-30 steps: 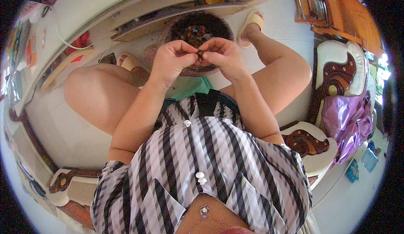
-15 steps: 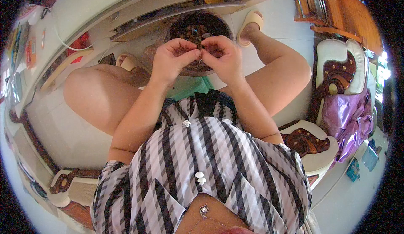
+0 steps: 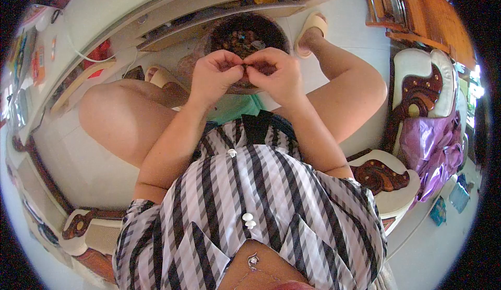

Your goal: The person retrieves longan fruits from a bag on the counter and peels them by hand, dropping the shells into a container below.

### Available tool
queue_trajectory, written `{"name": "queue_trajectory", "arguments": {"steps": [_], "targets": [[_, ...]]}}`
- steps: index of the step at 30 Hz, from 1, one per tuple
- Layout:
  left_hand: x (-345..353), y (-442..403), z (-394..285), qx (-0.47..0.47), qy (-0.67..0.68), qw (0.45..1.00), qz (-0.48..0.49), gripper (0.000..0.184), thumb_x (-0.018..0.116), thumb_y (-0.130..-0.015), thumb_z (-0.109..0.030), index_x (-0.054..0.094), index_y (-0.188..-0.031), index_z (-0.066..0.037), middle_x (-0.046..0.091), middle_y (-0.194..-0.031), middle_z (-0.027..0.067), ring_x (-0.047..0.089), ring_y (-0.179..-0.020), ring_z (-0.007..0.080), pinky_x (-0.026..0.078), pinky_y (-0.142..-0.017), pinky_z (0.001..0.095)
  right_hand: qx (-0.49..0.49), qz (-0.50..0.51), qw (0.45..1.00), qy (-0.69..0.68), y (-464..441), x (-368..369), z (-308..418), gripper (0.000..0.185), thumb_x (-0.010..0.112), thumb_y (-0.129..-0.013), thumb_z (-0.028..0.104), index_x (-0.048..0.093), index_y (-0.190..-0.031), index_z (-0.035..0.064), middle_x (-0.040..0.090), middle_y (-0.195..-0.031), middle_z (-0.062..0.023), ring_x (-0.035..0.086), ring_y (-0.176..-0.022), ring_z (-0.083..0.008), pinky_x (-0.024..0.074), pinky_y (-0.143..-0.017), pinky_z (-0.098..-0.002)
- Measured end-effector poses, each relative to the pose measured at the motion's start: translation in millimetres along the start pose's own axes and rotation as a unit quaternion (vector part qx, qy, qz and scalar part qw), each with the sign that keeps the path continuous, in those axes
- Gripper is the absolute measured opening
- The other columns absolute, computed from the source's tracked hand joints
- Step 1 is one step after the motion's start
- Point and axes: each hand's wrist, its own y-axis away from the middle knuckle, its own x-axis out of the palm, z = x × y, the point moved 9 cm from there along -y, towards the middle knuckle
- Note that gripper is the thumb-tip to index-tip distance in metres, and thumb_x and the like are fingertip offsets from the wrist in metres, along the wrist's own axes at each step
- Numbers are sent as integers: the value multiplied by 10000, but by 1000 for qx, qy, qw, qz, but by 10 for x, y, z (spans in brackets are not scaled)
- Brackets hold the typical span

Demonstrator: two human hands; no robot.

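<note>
My left hand (image 3: 215, 76) and my right hand (image 3: 276, 73) meet fingertip to fingertip over the near side of a dark round bin (image 3: 284, 34). Both are pinched closed, thumbs against forefingers. Whatever sits between the fingertips is too small and too hidden to name. Inside the bin lie brown, lumpy bits (image 3: 237, 40) with a pale scrap (image 3: 258, 44) among them. Part of the bin's near rim is covered by my hands. Below them a green plastic thing (image 3: 237, 107) shows between my legs.
A long pale cabinet (image 3: 172, 8) with an opened drawer (image 3: 177, 35) runs behind the bin. Wooden furniture (image 3: 422, 18) stands at the upper right. On the right, purple cloth (image 3: 430, 146) hangs on a chair with carved armrests (image 3: 417, 84). Blue packets (image 3: 459, 196) lie on the floor.
My fingertips have come closer together and shifted slightly left. Both hands stay pinched over the bin. The surroundings look the same.
</note>
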Motion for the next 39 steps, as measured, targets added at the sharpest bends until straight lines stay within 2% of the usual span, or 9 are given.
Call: {"name": "queue_trajectory", "arguments": {"steps": [4, 7, 12, 16, 22, 24, 28, 33, 39], "targets": [[65, 29, 21, -67, 126, 990, 15, 134, 585, -722, 0, 551, -849, 26, 598, -756, 81, 601, -671, 160, 493, -629, 249, 134, 36, 969, -203, 33, 58, -227, 183, 654, -666, 51, 622, -844, 22, 622, -752, -41, 588, -662, -99, 477, -598, -229], [85, 31, -5, -68, 147, 987, 13, 127, 578, -737, -1, 544, -855, 27, 599, -766, 90, 608, -676, 175, 499, -640, 259, 102, 14, 971, -215, 7, 19, -254, 196, 640, -682, 36, 615, -876, 16, 620, -753, -27, 585, -685, -83, 478, -603, -221], [60, 7, -57, -43, 109, 993, 19, 102, 581, -751, -5, 547, -843, 22, 601, -767, 91, 607, -683, 170, 497, -647, 261, 39, 6, 997, -70, -11, -16, -89, 166, 634, -672, 65, 626, -835, 36, 630, -766, -68, 611, -683, -134, 489, -609, -250], [35, 21, -67, -14, 54, 998, 8, 101, 605, -730, -24, 575, -826, -14, 600, -732, 42, 562, -641, 106, 450, -582, 222, -68, 2, 993, 99, -22, -38, 215, 168, 631, -648, 107, 634, -809, 60, 625, -787, -104, 617, -679, -218, 498, -621, -295], [-12, 6, 3, -15, 9, 1000, -3, 63, 589, -719, -19, 566, -777, -6, 589, -710, 34, 555, -650, 92, 454, -603, 212, -94, 22, 988, 123, 6, 33, 216, 159, 636, -639, 101, 628, -791, 55, 623, -785, -103, 616, -717, -224, 494, -643, -302], [-37, -12, 45, -13, 4, 1000, 0, 67, 582, -729, -28, 562, -789, -7, 588, -724, 37, 562, -654, 103, 464, -611, 224, -10, 20, 1000, 15, -7, 35, 49, 158, 646, -642, 89, 628, -793, 48, 627, -784, -91, 614, -719, -187, 489, -648, -285], [62, -17, 60, -49, 222, 973, 32, 85, 581, -747, -46, 552, -819, -12, 586, -766, 51, 578, -660, 136, 484, -635, 254, 118, -8, 958, -261, -7, 96, -283, 171, 660, -649, 73, 634, -814, 38, 632, -776, -64, 596, -708, -119, 479, -642, -251], [84, -13, 15, -43, 261, 964, 36, 106, 586, -768, -55, 560, -859, -8, 597, -792, 65, 588, -709, 153, 488, -654, 266, 98, -14, 981, -167, -6, 33, -263, 206, 659, -658, 112, 643, -850, 42, 632, -763, -55, 589, -685, -108, 477, -621, -249], [62, 29, -202, 29, 93, 995, -5, 147, 602, -766, -47, 582, -896, 20, 616, -790, 84, 593, -699, 154, 485, -652, 253, 30, -29, 999, -30, -13, -51, -70, 213, 657, -658, 122, 644, -852, 34, 631, -732, -58, 588, -657, -109, 474, -605, -246]]}}
